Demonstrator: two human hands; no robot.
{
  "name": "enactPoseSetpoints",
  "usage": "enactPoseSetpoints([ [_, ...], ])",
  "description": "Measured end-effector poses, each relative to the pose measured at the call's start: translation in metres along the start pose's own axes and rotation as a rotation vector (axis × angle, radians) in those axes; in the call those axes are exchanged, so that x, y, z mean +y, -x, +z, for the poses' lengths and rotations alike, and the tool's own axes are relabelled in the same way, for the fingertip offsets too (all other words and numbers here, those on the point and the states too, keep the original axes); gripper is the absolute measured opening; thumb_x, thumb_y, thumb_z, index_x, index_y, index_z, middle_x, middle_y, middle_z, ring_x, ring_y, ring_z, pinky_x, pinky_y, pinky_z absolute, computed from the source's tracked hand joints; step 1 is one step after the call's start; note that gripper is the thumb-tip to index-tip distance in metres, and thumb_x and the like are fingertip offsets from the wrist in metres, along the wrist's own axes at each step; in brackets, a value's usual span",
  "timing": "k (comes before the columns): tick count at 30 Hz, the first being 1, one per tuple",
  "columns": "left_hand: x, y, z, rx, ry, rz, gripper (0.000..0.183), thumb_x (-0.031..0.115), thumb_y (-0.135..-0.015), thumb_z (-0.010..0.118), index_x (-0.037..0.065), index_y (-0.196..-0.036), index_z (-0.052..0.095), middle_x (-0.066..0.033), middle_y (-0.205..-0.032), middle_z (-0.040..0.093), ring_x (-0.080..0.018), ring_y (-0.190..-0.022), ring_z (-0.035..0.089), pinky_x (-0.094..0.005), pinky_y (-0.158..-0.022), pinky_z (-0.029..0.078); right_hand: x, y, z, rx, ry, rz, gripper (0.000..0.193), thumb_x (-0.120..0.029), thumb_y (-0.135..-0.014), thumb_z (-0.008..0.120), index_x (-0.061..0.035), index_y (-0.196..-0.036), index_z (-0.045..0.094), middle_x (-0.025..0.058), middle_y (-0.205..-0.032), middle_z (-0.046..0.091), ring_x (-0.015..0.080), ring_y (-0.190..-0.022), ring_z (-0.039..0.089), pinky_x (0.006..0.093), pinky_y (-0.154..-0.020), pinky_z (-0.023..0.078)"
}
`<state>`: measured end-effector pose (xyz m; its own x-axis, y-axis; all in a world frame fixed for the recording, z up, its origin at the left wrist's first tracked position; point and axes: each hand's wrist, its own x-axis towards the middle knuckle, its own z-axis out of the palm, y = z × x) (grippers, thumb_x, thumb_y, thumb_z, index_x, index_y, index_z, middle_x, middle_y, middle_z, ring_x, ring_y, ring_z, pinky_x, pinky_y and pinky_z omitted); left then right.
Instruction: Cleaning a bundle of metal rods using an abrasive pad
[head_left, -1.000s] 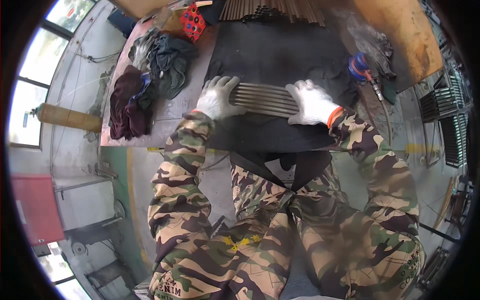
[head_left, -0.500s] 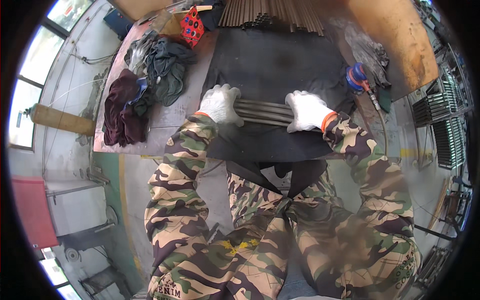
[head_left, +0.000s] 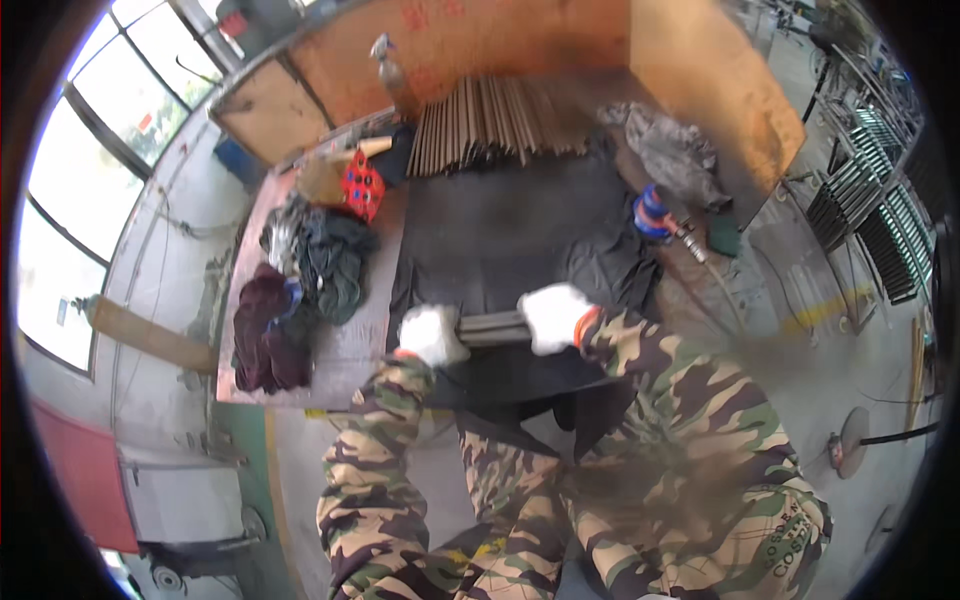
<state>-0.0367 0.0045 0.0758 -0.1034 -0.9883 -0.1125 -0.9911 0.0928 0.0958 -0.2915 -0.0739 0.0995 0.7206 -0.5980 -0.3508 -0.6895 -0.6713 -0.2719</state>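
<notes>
My left hand [head_left: 430, 335], in a white knitted glove, is closed around the left end of a small bundle of grey metal tubes [head_left: 494, 328]. The right end is gripped by my right hand [head_left: 556, 318], gloved the same way. The tubes lie side by side, level and crosswise before me, over the near part of a black cloth [head_left: 470, 230]. Only their middle shows; the gloves hide both ends. Whether the tubes touch the cloth, I cannot tell. Beyond, many more metal tubes [head_left: 495, 120] lie in a row at the back of the cloth.
Dark rags [head_left: 335, 265] and a maroon cloth [head_left: 268, 330] are heaped on the table's left. A blue-and-red air sander [head_left: 654, 212] with a hose lies right, near a grey crumpled cloth [head_left: 665, 150]. Wooden boards [head_left: 520, 45] wall the back. A spray bottle [head_left: 390, 75] stands behind the tubes.
The view has tilted up, so the table sits lower and more of its back shows. My hands, still holding the tubes, appear closer together and nearer the table's front edge.
</notes>
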Motion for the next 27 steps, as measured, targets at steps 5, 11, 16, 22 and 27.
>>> enactPoseSetpoints([
  [5, 0.014, 0.032, 0.021, 0.093, -0.15, -0.051, 0.03, 0.024, -0.065, 0.08, 0.009, -0.091, 0.076, -0.0168, -0.095, 0.074, -0.0408, -0.092, 0.073, -0.0522, -0.085, 0.06, -0.01, 0.018, 0.031, 0.131, -0.042, -0.067, 0.039, -0.014, -0.077, 0.074, -0.0004, -0.114, 0.073, 0.0212, -0.108, 0.08, 0.0384, -0.104, 0.078, 0.0493, -0.088, 0.063],
  [11, 0.017, 0.034, 0.031, 0.132, -0.18, 0.013, 0.034, 0.019, -0.07, 0.077, 0.009, -0.102, 0.071, -0.0168, -0.099, 0.072, -0.0402, -0.096, 0.072, -0.0518, -0.086, 0.057, -0.008, 0.018, 0.035, 0.208, 0.048, -0.094, 0.039, -0.013, -0.079, 0.074, -0.0018, -0.116, 0.072, 0.0188, -0.115, 0.079, 0.0343, -0.108, 0.077, 0.0466, -0.093, 0.062],
  [16, 0.046, 0.077, 0.014, 0.285, -0.209, 0.014, 0.038, 0.02, -0.069, 0.079, 0.011, -0.105, 0.069, -0.0141, -0.096, 0.07, -0.037, -0.089, 0.07, -0.0513, -0.077, 0.055, -0.015, 0.042, 0.019, 0.298, 0.105, -0.148, 0.033, -0.013, -0.078, 0.076, -0.0038, -0.11, 0.071, 0.0164, -0.109, 0.078, 0.0331, -0.105, 0.077, 0.0473, -0.087, 0.062],
  [22, 0.107, 0.116, -0.053, 0.304, -0.239, 0.105, 0.032, 0.021, -0.068, 0.078, 0.013, -0.097, 0.066, -0.0057, -0.085, 0.065, -0.0268, -0.077, 0.068, -0.0443, -0.068, 0.053, -0.009, 0.108, 0.019, 0.298, 0.047, -0.152, 0.028, -0.014, -0.074, 0.074, -0.0057, -0.1, 0.066, 0.0153, -0.094, 0.075, 0.0343, -0.091, 0.077, 0.0485, -0.079, 0.059],
  [27, 0.11, 0.108, -0.109, 0.334, -0.656, 0.169, 0.041, 0.026, -0.07, 0.08, 0.013, -0.108, 0.069, -0.0054, -0.094, 0.064, -0.0287, -0.091, 0.067, -0.0468, -0.076, 0.052, -0.005, 0.101, 0.016, 0.371, -0.256, -0.235, 0.035, -0.017, -0.074, 0.076, -0.0056, -0.106, 0.066, 0.0191, -0.085, 0.075, 0.0392, -0.082, 0.076, 0.0504, -0.073, 0.061],
])
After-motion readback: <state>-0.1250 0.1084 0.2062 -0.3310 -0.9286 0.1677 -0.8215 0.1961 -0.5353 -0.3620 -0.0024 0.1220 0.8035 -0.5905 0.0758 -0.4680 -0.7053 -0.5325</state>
